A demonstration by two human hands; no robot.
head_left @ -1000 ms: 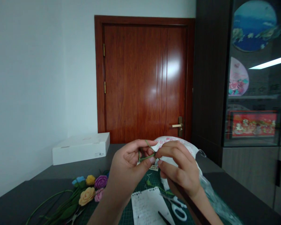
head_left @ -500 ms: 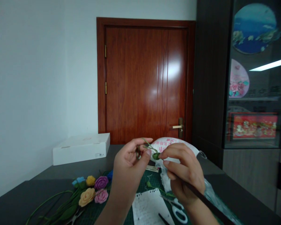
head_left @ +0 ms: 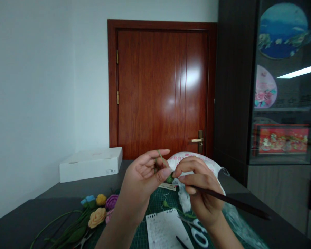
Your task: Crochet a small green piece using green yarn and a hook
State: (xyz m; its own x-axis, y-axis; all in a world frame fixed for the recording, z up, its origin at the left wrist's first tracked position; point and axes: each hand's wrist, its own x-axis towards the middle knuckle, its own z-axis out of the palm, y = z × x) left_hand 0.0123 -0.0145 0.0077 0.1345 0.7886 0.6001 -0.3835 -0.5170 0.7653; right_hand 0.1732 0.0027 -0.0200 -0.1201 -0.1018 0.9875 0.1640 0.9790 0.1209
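Observation:
My left hand [head_left: 142, 176] is raised above the table, with green yarn [head_left: 159, 154] looped over its forefinger and its thumb pinching a small green crocheted piece [head_left: 169, 178]. My right hand [head_left: 200, 188] is closed around a long dark crochet hook [head_left: 230, 202], whose handle sticks out to the right. The hook's tip meets the green piece where both hands touch. The working end of the hook is hidden by my fingers.
Crocheted flowers [head_left: 100, 209] with green stems lie at the lower left on a dark table [head_left: 20, 221]. A notepad [head_left: 163, 230], scissors [head_left: 197, 232] and a green cutting mat [head_left: 158, 202] lie below my hands. A white box [head_left: 90, 163] and plastic bag [head_left: 186, 159] stand behind.
My right hand has turned, so the hook's handle swung from pointing down toward me to pointing out to the right. Both hands stay together on the green piece.

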